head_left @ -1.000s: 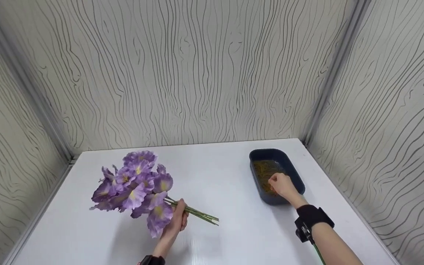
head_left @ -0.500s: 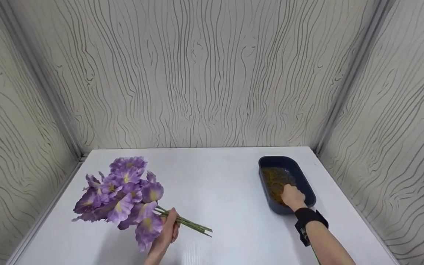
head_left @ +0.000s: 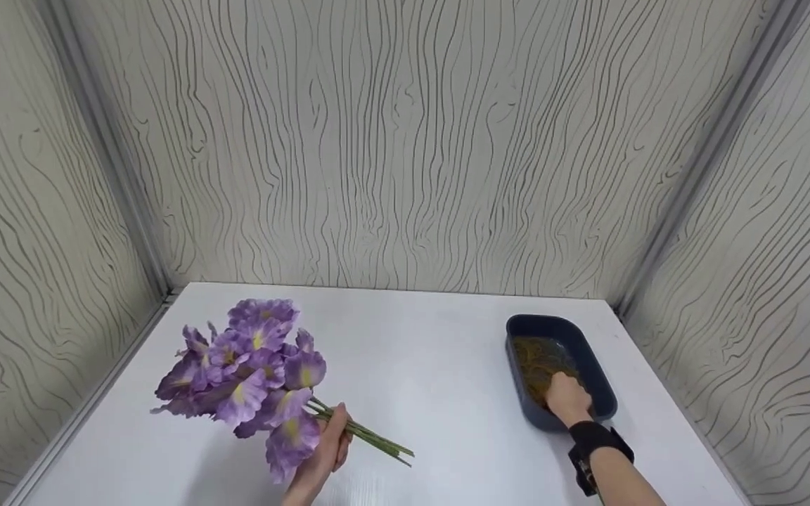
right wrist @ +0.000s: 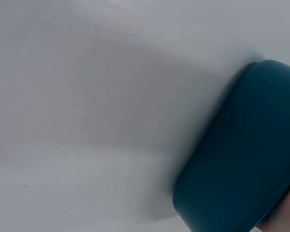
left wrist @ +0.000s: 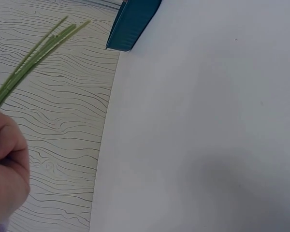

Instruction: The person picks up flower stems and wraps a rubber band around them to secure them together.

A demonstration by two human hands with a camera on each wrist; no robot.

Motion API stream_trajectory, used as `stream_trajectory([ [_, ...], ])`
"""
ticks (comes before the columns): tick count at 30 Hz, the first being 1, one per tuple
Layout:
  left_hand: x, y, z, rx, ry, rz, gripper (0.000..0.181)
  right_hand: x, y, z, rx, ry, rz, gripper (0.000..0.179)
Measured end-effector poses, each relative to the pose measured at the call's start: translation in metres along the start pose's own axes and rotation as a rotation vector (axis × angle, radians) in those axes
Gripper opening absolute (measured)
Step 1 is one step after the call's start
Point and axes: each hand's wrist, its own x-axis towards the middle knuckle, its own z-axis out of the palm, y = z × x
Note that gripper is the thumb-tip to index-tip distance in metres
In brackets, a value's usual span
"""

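One bouquet (head_left: 247,390) in left hand (head_left: 324,450)

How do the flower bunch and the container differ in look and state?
The flower bunch is purple and ruffled with green stems; the container is dark blue and smooth-walled. The bunch is gripped in the left hand; the container stands on the table, the right hand partly inside it. Each has one hand at it.

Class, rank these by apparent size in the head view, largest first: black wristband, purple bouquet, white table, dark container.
1. white table
2. purple bouquet
3. dark container
4. black wristband
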Motion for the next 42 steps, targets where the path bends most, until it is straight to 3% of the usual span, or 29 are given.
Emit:
stream_trajectory([
  [11,0.002,0.001,0.010,-0.038,-0.055,0.054,0.044,-0.012,0.010,-0.019,0.042,0.097,0.002,0.018],
  [16,0.003,0.004,0.014,-0.058,-0.057,0.054,0.044,-0.013,0.007,-0.032,0.069,0.181,-0.041,0.026],
  [24,0.003,0.010,0.020,-0.029,-0.066,0.066,0.044,-0.016,0.005,-0.059,0.093,0.256,-0.063,0.013],
  [32,0.005,0.016,0.024,-0.022,-0.047,0.053,0.044,-0.014,0.002,-0.083,0.141,0.395,-0.098,0.010],
  [37,0.004,0.019,0.027,-0.015,-0.034,0.042,0.043,-0.018,0.006,-0.087,0.192,0.466,-0.132,0.010],
  [42,0.002,0.019,0.030,-0.024,-0.037,0.030,0.044,-0.026,0.013,-0.083,0.259,0.480,-0.172,0.009],
])
